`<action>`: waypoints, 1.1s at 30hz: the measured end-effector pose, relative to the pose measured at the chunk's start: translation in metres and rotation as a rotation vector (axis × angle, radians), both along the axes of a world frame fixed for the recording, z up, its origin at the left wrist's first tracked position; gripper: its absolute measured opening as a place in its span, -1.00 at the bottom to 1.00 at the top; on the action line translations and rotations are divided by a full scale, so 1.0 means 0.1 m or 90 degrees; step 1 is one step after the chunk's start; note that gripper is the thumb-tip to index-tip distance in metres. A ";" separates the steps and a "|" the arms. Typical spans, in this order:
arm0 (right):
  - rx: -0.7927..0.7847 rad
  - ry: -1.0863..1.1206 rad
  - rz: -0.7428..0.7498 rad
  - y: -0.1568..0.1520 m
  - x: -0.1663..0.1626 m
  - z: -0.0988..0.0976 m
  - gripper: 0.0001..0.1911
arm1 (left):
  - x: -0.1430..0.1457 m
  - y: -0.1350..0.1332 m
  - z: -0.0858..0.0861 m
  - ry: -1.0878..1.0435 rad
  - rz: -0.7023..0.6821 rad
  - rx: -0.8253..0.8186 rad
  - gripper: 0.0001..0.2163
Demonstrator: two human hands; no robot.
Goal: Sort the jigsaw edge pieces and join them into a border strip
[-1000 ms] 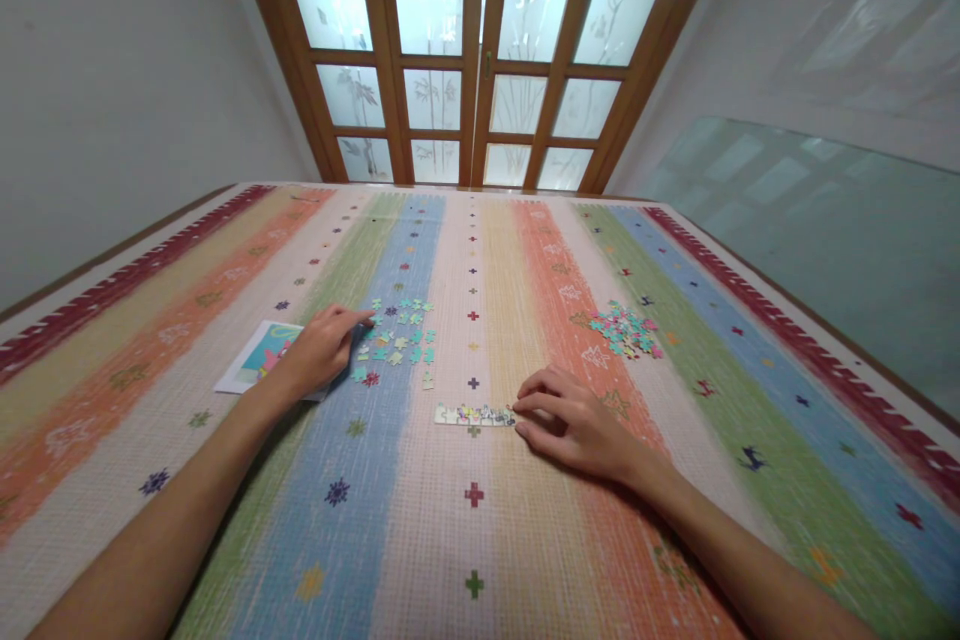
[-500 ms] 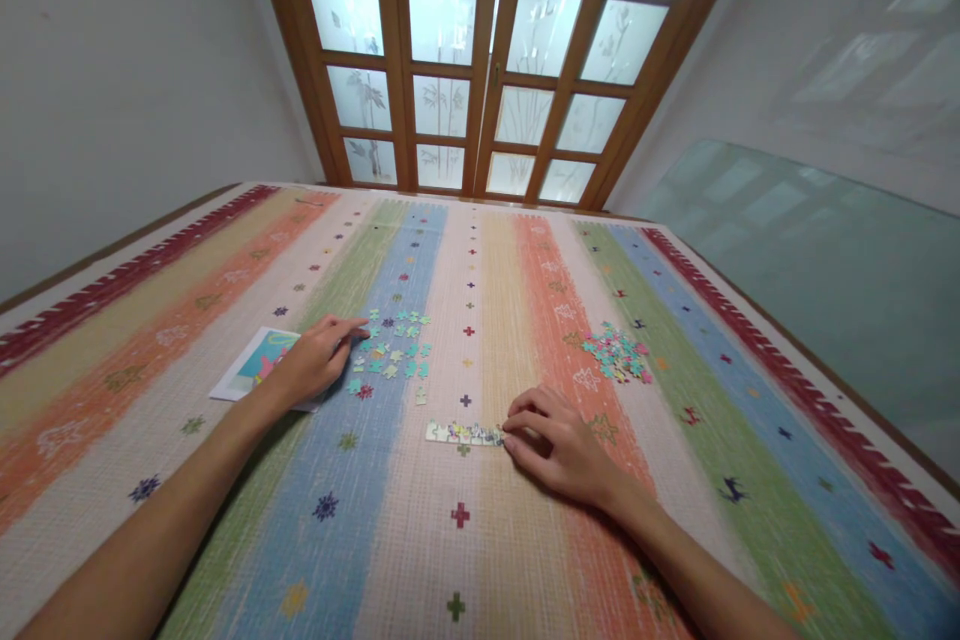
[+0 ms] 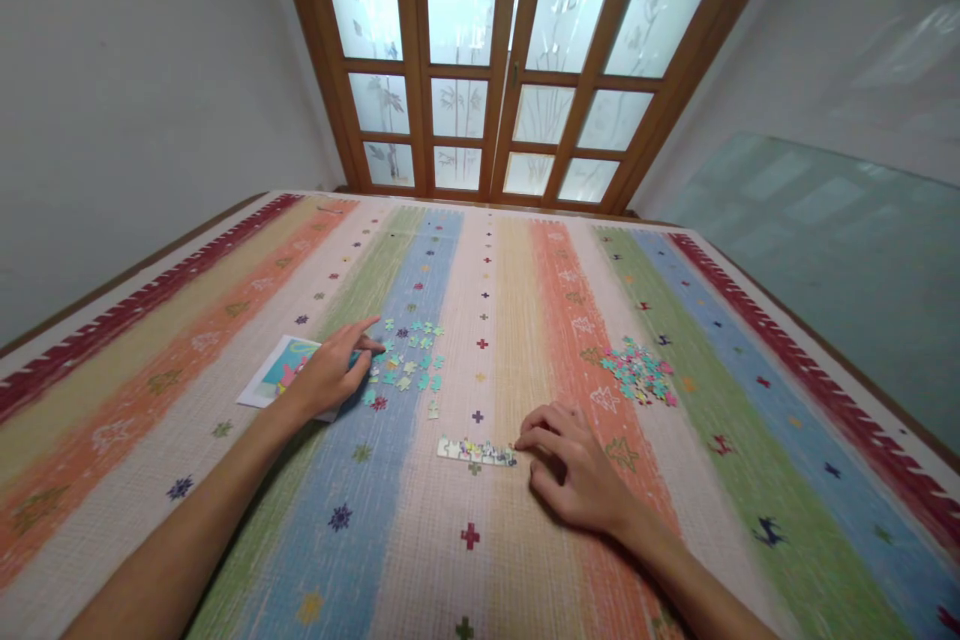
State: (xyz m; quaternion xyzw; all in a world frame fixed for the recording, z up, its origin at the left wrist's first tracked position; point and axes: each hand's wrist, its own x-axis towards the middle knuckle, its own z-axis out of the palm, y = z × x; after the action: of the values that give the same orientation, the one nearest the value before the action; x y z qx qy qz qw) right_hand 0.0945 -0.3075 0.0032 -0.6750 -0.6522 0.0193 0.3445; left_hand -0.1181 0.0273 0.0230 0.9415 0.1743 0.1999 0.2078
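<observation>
A short joined strip of puzzle pieces (image 3: 476,451) lies on the striped mat (image 3: 420,560). My right hand (image 3: 574,470) rests on the mat with curled fingers, its fingertips touching the strip's right end. My left hand (image 3: 334,370) lies at the left edge of a scatter of teal loose puzzle pieces (image 3: 405,365), thumb and forefinger pinched on a piece too small to name. The left wrist covers part of a picture card (image 3: 281,370).
A second heap of teal and pink pieces (image 3: 637,372) lies on the orange and green stripes to the right. Wooden glazed doors (image 3: 495,70) stand beyond the mat's far edge. A glass panel (image 3: 825,240) leans along the right wall.
The view has shifted slightly. My left forefinger has lifted and reached a little further into the loose pieces. My right hand stays at the strip's end.
</observation>
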 end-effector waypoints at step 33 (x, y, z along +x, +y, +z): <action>-0.016 -0.050 -0.004 -0.07 -0.03 0.03 -0.69 | -0.03 0.02 -0.06 0.041 0.000 0.133 -0.50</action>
State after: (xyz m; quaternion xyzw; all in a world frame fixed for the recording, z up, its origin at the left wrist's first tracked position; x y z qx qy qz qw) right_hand 0.0915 -0.3141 0.0065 -0.6818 -0.6626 -0.0002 0.3101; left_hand -0.1210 0.0292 0.0173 0.9640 0.1590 0.1868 0.1028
